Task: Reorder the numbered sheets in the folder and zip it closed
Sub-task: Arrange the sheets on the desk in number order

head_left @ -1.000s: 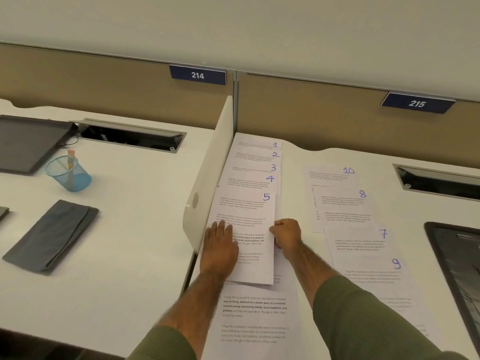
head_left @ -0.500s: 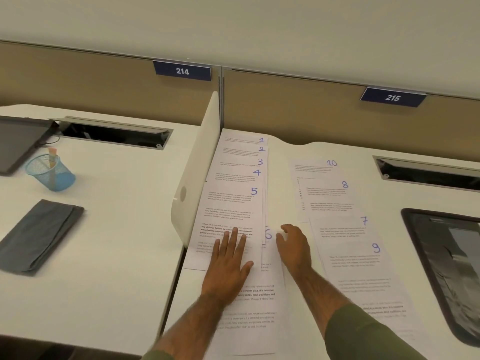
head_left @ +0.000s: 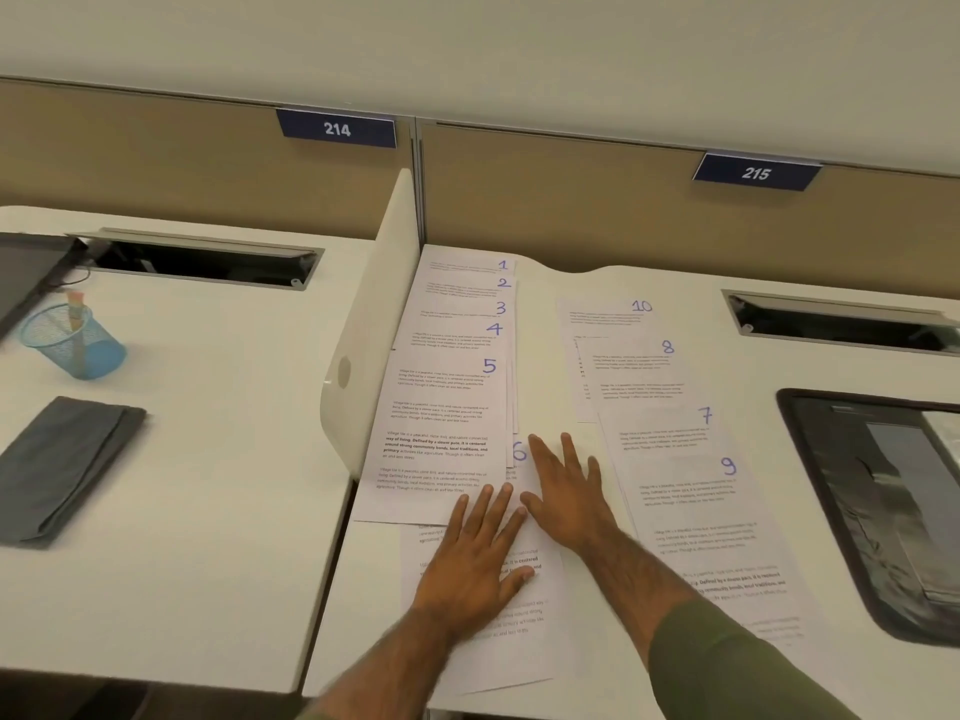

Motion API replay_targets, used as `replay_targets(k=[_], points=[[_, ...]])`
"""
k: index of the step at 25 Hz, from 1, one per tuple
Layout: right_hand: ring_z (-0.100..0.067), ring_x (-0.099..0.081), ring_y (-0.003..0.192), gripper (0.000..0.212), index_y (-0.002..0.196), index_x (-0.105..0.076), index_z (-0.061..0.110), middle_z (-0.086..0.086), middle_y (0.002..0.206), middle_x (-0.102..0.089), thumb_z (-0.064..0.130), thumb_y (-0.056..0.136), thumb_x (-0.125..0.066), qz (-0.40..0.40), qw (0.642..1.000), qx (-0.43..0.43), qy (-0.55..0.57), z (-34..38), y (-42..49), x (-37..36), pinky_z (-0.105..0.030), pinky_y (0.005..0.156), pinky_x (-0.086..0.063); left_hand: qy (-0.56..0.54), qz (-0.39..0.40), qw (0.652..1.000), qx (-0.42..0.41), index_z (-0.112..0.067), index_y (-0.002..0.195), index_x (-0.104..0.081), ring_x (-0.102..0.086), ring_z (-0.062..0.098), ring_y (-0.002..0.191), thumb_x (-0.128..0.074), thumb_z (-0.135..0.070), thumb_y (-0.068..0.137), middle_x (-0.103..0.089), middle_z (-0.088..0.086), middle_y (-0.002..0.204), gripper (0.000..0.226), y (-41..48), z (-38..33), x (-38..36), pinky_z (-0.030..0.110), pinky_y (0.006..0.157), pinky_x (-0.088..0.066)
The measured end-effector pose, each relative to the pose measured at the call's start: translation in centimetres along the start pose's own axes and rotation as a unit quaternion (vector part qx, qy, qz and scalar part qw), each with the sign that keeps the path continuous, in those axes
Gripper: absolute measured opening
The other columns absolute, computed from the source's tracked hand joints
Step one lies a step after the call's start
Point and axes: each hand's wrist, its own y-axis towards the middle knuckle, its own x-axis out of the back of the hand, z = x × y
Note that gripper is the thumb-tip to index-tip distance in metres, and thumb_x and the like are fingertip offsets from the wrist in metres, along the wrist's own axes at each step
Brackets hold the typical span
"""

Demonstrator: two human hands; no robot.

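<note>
Left hand [head_left: 475, 558]: flat on sheet 6 [head_left: 535, 636], fingers [head_left: 488, 511] straight, tips at the bottom edge of sheet 5 [head_left: 441, 433]; grasping nothing.
Right hand [head_left: 569, 498]: flat and released as well, splayed just right of the numeral 6.
Sheet 6: lower middle of the frame on the counter [head_left: 545, 366], its top corner under sheet 5.
Column: 1 to 5 stepped up the middle of the frame, numbers showing.
Waiting: 10, 8, sheet 7 [head_left: 670, 433] and 9 down the right side.
Folder [head_left: 883, 511]: the dark-rimmed one at the right edge, I reckon.
Doing it well: I slide with light, even palm pressure, squaring 6 to the column.
Watch: my left tips could drag 5 along.
</note>
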Motion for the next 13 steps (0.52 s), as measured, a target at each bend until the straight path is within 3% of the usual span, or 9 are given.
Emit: replay_targets(k=[13], points=[[-0.023, 0.014, 0.155, 0.070, 0.161, 0.004, 0.025, 0.007, 0.169, 0.006, 0.035, 0.106, -0.038, 0.016, 0.999, -0.038, 0.011, -4.0, -3.4, -0.1, -0.054, 0.123, 0.002, -0.021, 0.025, 0.997, -0.076, -0.030, 0.160, 0.012, 0.023, 0.016, 0.153, -0.012, -0.076, 0.098, 0.018, -0.010, 0.167, 0.081, 1.0, -4.8, -1.0, 0.049, 0.122, 0.009]])
